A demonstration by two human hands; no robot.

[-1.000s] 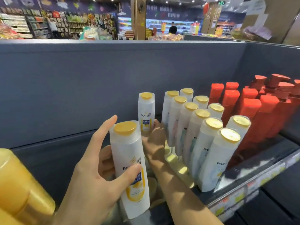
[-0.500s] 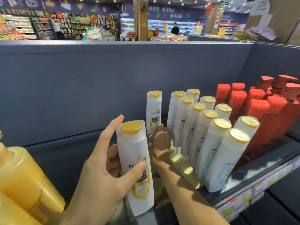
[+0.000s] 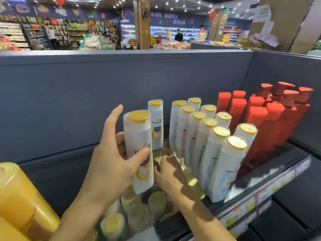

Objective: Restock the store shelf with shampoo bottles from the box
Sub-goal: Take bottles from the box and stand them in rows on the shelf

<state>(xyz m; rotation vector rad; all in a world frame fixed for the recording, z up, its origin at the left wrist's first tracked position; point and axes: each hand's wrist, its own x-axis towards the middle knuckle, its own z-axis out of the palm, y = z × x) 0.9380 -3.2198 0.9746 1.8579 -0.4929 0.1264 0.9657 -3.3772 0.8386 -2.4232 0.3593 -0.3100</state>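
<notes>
My left hand (image 3: 111,159) grips a white shampoo bottle with a yellow cap (image 3: 139,150), upright above the shelf's front. A matching bottle (image 3: 156,124) stands alone near the grey back wall. My right hand (image 3: 168,169) reaches low onto the shelf between the held bottle and two rows of white shampoo bottles (image 3: 208,143); it holds nothing that I can see, and its fingertips are hidden behind the held bottle. Below my arms, several yellow caps of bottles (image 3: 137,213) show, blurred.
Red bottles (image 3: 257,119) fill the shelf's right part. A large yellow bottle (image 3: 19,202) stands at the near left. The shelf's front rail with price tags (image 3: 271,186) runs lower right. The grey back wall (image 3: 86,94) rises behind. A store aisle lies beyond.
My right hand has drawn back from the lone bottle at the back, which now stands free. My left hand still holds its bottle, shifted slightly right in view.
</notes>
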